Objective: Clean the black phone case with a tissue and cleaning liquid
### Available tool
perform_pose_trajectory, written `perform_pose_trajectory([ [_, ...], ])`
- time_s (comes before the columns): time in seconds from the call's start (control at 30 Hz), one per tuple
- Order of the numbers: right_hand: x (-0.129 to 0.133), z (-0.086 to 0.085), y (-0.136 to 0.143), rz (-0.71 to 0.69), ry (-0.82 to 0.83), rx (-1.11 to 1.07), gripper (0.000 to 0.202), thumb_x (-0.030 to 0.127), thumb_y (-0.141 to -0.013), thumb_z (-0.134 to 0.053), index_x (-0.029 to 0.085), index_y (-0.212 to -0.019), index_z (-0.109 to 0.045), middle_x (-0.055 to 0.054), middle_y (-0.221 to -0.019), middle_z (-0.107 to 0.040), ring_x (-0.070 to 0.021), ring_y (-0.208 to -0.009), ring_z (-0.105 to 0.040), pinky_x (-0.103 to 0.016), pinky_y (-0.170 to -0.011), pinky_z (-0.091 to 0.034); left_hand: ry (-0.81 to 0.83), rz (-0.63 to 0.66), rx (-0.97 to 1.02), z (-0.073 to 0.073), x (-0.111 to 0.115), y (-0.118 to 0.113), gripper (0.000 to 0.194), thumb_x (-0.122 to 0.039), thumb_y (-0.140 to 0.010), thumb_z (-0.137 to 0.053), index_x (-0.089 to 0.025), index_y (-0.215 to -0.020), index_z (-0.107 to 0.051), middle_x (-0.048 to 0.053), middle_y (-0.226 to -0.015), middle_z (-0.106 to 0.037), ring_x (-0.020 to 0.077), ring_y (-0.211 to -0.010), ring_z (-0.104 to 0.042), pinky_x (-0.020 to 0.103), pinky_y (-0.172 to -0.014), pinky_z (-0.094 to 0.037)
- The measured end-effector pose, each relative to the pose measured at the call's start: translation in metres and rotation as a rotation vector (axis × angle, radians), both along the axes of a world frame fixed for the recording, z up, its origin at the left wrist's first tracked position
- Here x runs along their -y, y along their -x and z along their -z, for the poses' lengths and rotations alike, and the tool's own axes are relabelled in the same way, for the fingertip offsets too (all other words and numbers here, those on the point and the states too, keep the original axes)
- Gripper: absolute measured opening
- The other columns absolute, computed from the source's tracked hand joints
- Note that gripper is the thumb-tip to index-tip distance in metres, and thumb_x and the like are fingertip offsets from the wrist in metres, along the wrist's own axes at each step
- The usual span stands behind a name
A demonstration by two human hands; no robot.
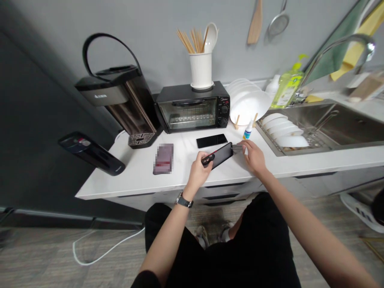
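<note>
My left hand is closed around the camera end of a black phone case, held tilted just above the counter. Camera openings and a thin red edge show near my thumb. At the case's far right end, my right hand has its fingers closed on a small grey cloth, blurred and partly hidden. Behind the case a black phone lies flat on the white counter. A small spray bottle with a blue and yellow label stands just beyond my right fingers.
A purple-grey item, pixelated, lies left. A toaster oven stands behind, with a black drinks machine and a dark upright device to its left. Plates in a rack and a sink with bowls are right.
</note>
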State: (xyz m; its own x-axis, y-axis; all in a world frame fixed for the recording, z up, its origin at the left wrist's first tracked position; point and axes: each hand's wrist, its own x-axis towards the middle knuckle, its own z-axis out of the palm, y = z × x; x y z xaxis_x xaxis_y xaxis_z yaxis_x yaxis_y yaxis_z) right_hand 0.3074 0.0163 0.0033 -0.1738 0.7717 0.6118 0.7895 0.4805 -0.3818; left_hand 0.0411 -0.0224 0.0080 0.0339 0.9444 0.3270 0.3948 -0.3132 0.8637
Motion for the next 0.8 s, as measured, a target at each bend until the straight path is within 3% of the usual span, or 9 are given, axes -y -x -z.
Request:
perform_pose_trajectory([
  [0.1,0.005,0.001,0.001,0.102,0.048,-0.093,0.056,0.044,-0.111,-0.023,0.019,-0.117,-0.072,-0.015,-0.117,-0.073,-0.0301,-0.107,-0.068,-0.040,-0.093,-0.050,-0.062,-0.015,0.133,-0.018,-0.003,0.006,0.018,-0.022,-0.086,-0.074,-0.020,-0.102,-0.067,0.002,-0.099,-0.076,0.0174,-0.094,-0.072,0.025,-0.085,-0.053],
  [0.23,0.004,0.005,-0.002,0.264,0.170,-0.083,0.068,0.052,-0.108,-0.019,0.015,-0.115,-0.076,-0.016,-0.082,-0.075,-0.0330,-0.078,-0.069,-0.040,-0.075,-0.046,-0.151,-0.088,0.183,-0.045,-0.004,0.003,0.028,-0.028,-0.086,-0.078,-0.020,-0.111,-0.070,0.004,-0.107,-0.078,0.0181,-0.096,-0.073,0.025,-0.084,-0.054],
  [0.3,0.002,0.007,-0.004,0.279,0.167,-0.133,0.071,0.057,-0.106,-0.021,0.013,-0.111,-0.077,-0.017,-0.073,-0.072,-0.0334,-0.071,-0.066,-0.041,-0.072,-0.045,-0.150,-0.071,0.159,-0.049,-0.005,-0.004,0.029,-0.029,-0.086,-0.078,-0.020,-0.113,-0.072,0.004,-0.106,-0.079,0.0182,-0.093,-0.074,0.025,-0.080,-0.055],
  [0.37,0.002,0.006,-0.003,0.276,0.134,-0.227,0.076,0.062,-0.105,-0.020,0.012,-0.100,-0.077,-0.018,-0.070,-0.071,-0.0329,-0.068,-0.065,-0.042,-0.071,-0.046,-0.146,-0.024,0.143,-0.043,-0.007,-0.013,0.028,-0.030,-0.087,-0.077,-0.020,-0.113,-0.074,0.006,-0.107,-0.079,0.0199,-0.097,-0.074,0.026,-0.083,-0.056],
  [0.47,0.007,-0.003,0.006,0.255,0.097,-0.330,0.079,0.063,-0.106,-0.014,0.014,-0.097,-0.075,-0.017,-0.078,-0.074,-0.0308,-0.075,-0.068,-0.041,-0.074,-0.050,-0.117,0.050,0.108,-0.021,-0.011,-0.022,0.025,-0.034,-0.090,-0.075,-0.017,-0.108,-0.077,0.008,-0.108,-0.081,0.0233,-0.099,-0.075,0.030,-0.089,-0.056],
  [0.57,0.016,-0.026,0.025,0.183,-0.028,-0.518,0.070,0.057,-0.110,-0.017,0.015,-0.115,-0.074,-0.017,-0.106,-0.078,-0.0296,-0.104,-0.072,-0.043,-0.092,-0.053,-0.033,0.102,0.045,-0.001,-0.013,-0.025,0.027,-0.038,-0.096,-0.068,-0.014,-0.098,-0.079,0.008,-0.094,-0.082,0.0234,-0.087,-0.075,0.031,-0.083,-0.056],
  [0.63,0.021,-0.045,0.040,0.130,-0.163,-0.605,0.061,0.053,-0.111,-0.022,0.017,-0.129,-0.069,-0.017,-0.127,-0.074,-0.0295,-0.125,-0.066,-0.047,-0.107,-0.049,-0.009,0.117,-0.026,0.005,-0.014,-0.025,0.032,-0.040,-0.098,-0.065,-0.013,-0.090,-0.079,0.007,-0.082,-0.079,0.0218,-0.077,-0.073,0.029,-0.076,-0.054],
  [0.7,0.025,-0.061,0.054,0.036,-0.268,-0.568,0.052,0.046,-0.112,-0.027,0.021,-0.143,-0.060,-0.016,-0.142,-0.066,-0.0283,-0.136,-0.060,-0.049,-0.115,-0.045,-0.021,0.126,-0.099,0.006,-0.015,-0.026,0.035,-0.040,-0.099,-0.063,-0.013,-0.083,-0.077,0.005,-0.074,-0.076,0.0199,-0.071,-0.069,0.027,-0.070,-0.050],
  [0.8,0.029,-0.074,0.074,-0.185,-0.280,-0.289,0.043,0.034,-0.111,-0.034,0.025,-0.147,-0.056,-0.014,-0.142,-0.065,-0.0276,-0.136,-0.059,-0.051,-0.114,-0.047,-0.054,0.131,-0.162,0.004,-0.015,-0.026,0.035,-0.036,-0.100,-0.060,-0.014,-0.076,-0.073,0.004,-0.068,-0.071,0.0178,-0.066,-0.066,0.025,-0.064,-0.044],
])
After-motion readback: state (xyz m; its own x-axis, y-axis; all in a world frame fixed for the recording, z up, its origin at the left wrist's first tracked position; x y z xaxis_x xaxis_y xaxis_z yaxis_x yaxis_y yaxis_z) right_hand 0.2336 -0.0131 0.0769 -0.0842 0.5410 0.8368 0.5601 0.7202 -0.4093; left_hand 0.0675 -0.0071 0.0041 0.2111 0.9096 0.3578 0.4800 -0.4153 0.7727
